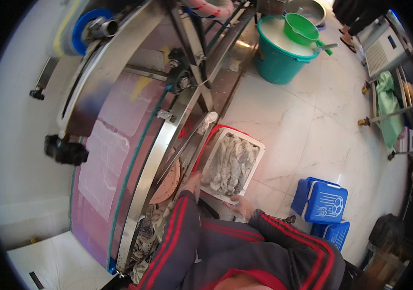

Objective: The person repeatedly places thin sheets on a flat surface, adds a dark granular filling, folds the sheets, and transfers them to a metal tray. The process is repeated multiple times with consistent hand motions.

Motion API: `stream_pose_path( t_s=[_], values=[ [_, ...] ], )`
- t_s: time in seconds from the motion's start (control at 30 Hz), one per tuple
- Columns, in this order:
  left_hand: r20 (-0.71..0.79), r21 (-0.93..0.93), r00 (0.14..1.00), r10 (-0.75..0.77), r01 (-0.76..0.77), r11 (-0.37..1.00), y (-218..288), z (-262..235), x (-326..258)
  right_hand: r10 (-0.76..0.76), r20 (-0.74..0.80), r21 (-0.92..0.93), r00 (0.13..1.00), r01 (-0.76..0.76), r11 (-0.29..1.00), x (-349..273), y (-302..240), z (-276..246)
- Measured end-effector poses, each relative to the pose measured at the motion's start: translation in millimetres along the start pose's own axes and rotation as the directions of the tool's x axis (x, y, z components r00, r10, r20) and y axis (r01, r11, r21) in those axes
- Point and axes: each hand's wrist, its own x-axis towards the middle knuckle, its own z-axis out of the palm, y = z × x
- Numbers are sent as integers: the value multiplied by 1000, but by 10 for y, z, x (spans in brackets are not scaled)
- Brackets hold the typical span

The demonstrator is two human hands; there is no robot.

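Observation:
A white rectangular tray sits inside or on a red container, low in front of me. It is filled with long, limp grey-and-white speckled pieces whose kind I cannot make out. My right hand grips the near rim of the tray, its fingers closed at the edge. At the tray's near left corner is my left hand, blurred, with its fingers mostly hidden, so its hold does not show clearly.
A metal-framed machine with a pinkish belt runs along my left. Beneath its frame is a round pinkish lid or basin. Ahead stands a teal tub with a green strainer. Blue boxes are on the right; a person's legs show far off.

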Motion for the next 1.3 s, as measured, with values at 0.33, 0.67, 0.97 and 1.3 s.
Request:
stream_pose_path(
  t_s=[0.33, 0.67, 0.97, 1.3],
  values=[
    [-86, 450, 741, 666, -567, 689, 860, 745, -853, 5, -285, 272, 959, 76, 959, 261, -264, -475],
    [119, 442, 617, 778, -734, 515, 1320, 982, -1562, -106, -334, 404, 936, 244, 882, 1642, -699, -1736],
    [239, 735, 714, 658, -576, 358, 1077, 420, -1391, 164, -976, 125, 146, -246, 961, 291, 438, -2347],
    [299, 712, 666, 683, -632, 304, 951, 734, -2063, 684, -674, 696, 279, -69, 714, -1787, 2272, -2307]
  ],
)
